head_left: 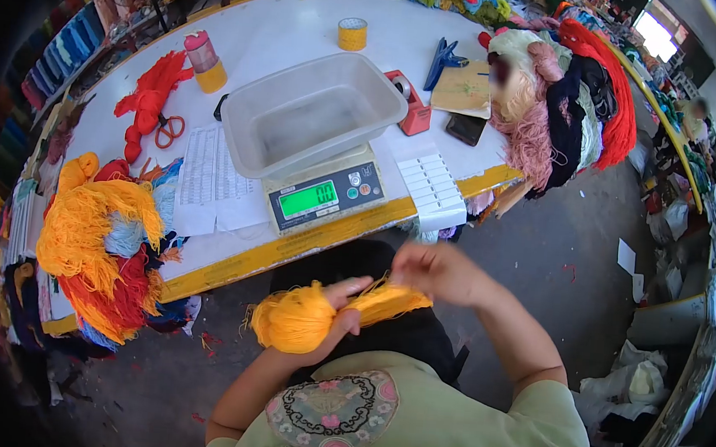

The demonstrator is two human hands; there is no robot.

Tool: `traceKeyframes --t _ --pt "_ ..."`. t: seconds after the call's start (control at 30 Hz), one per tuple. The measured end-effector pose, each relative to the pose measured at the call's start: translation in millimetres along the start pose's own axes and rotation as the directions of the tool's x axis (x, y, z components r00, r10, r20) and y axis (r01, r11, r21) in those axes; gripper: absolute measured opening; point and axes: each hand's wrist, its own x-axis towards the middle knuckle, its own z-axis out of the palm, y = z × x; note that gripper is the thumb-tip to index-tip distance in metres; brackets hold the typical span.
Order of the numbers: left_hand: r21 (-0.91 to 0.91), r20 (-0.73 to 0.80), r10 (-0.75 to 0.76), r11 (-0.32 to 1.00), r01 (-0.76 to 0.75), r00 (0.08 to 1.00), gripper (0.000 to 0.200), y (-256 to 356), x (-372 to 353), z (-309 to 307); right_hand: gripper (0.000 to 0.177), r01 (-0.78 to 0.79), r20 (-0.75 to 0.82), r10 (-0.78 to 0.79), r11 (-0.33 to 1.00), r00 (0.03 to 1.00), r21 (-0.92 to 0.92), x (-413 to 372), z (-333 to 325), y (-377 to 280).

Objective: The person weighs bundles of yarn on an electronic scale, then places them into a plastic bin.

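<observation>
A bunched skein of orange-yellow yarn [291, 319] is in front of my body, just off the table's front edge. My left hand [339, 313] is wrapped round its middle, with the rounded bundle bulging out to the left. Toward the right the yarn stretches as a flatter band, and my right hand [434, 271] pinches at its far end with curled fingers. Beyond the hands, a digital scale [327, 192] with a lit green display stands on the table, bearing a grey plastic tub [312, 115].
Heaped yarn [93, 228] hangs over the table's left corner; more skeins [565, 105] pile at the right. Printed sheets [210, 174], scissors [169, 130], a pink-topped bottle [206, 60], a tape roll [352, 34], a red tape dispenser [416, 110] and a phone [465, 129] lie around the scale.
</observation>
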Motion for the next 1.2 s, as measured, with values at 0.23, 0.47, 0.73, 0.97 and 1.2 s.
traceKeyframes --t 0.23,0.47,0.73,0.97,1.2 --pt "0.02 -0.154 0.013 1.0 -0.01 0.988 0.06 -3 -20 -11 0.032 0.204 -0.075 -0.708 0.3 0.702 -0.932 54 -106 71" --pt "0.051 -0.24 0.047 0.998 -0.036 0.97 0.061 -18 -20 -6 0.02 0.246 -0.108 -0.737 0.355 0.667 -0.902 56 -113 77" --pt "0.089 -0.188 0.078 0.994 -0.062 0.979 0.061 -35 -19 -13 0.013 0.215 -0.181 -0.832 0.335 0.525 -0.917 55 -98 88" --pt "0.449 -0.026 -0.022 0.893 0.031 0.999 0.061 23 9 1 0.011 0.684 0.418 -0.626 0.266 0.658 -0.679 -2 -17 -19" --pt "0.675 0.078 -0.028 0.737 -0.032 0.997 0.066 -34 0 -18 0.01 0.739 0.453 -0.782 0.014 0.428 -0.674 23 38 -38"
